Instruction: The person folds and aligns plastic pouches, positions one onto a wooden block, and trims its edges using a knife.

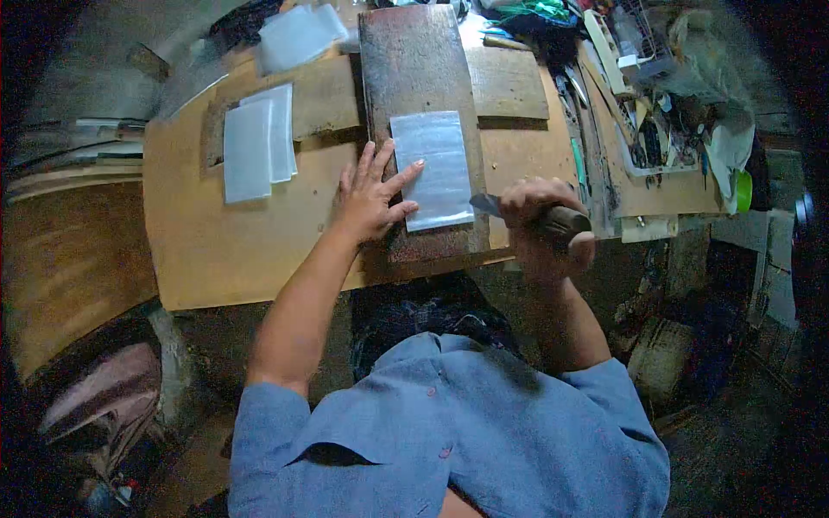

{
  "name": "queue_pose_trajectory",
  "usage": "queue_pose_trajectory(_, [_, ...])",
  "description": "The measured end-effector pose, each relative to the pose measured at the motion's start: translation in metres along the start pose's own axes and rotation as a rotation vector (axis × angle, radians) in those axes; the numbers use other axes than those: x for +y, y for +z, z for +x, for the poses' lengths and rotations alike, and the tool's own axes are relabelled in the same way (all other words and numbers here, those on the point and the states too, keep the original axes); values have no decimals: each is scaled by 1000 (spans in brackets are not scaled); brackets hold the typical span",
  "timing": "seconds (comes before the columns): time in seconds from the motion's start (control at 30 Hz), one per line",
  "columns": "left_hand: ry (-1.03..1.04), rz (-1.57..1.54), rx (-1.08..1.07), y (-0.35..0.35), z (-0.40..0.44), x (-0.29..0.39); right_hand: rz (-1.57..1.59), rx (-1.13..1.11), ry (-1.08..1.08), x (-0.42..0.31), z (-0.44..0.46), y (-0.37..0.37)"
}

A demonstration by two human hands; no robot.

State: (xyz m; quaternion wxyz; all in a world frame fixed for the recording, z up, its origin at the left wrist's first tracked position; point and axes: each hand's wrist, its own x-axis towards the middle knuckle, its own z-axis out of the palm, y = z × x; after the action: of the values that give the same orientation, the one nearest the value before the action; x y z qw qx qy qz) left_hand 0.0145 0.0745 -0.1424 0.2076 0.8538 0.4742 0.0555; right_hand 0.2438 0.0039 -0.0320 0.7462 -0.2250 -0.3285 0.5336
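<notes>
A pale, translucent rectangular sheet [439, 186] lies flat on a long dark wooden board [416, 65]. My left hand [374, 192] rests spread over the left edge of the sheet and the board, its index finger and thumb on the sheet. In my right hand [540, 216] is a knife [566, 222] with a thick dark handle. Its short blade points left, with the tip at or close to the sheet's lower right edge; whether it touches, I cannot tell.
Several similar sheets [248, 151] lie to the left, and another pile [300, 36] is at the back. Flat wooden pieces [509, 84] flank the board. A tray of tools [654, 142] stands at the right. The table's front edge [233, 300] is close to my body.
</notes>
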Motion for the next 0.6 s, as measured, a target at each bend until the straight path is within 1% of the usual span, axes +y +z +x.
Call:
queue_pose_trajectory(0.07, [3, 12, 18, 0, 3, 0, -240, -56, 79, 1, 13, 0])
queue_pose_trajectory(0.1, [0, 10, 5, 0, 0, 1, -225, -53, -8, 2, 14, 3])
queue_pose_trajectory(0.13, [-4, 9, -2, -1, 1, 2, -222, -60, -8, 7, 17, 2])
queue_pose_trajectory(0.2, [-10, 0, 12, -2, 0, 3, -83, -77, -97, 17, 21, -4])
queue_pose_trajectory(0.23, [-7, -9, 24, -2, 0, 4, -144, -95, 2, 18, 27, -7])
queue_pose_trajectory(0.27, [-9, -8, 24, -2, -1, 7, -142, -97, 3, 16, 29, -5])
queue_pose_trajectory(0.33, [-57, 62, 89, -5, -5, 20, -127, 26, -39, 11, 38, 0])
queue_pose_trajectory(0.37, [-61, 63, 92, -5, -9, 31, -44, -47, -48, 7, 40, -6])
queue_pose_trajectory(0.43, [-17, 113, 130, 0, -29, 61, -29, -90, -57, 2, 38, -7])
queue_pose_trajectory(0.47, [33, 79, 122, 6, -40, 76, -17, -131, -72, -1, 36, -6])
queue_pose_trajectory(0.5, [83, 45, 115, 13, -51, 91, -95, -130, -59, -3, 30, -6])
queue_pose_trajectory(0.53, [71, 10, 83, 20, -58, 102, -93, -128, -53, -4, 25, -4])
queue_pose_trajectory(0.6, [53, -29, 45, 36, -67, 114, -221, -87, -20, -5, 15, 5])
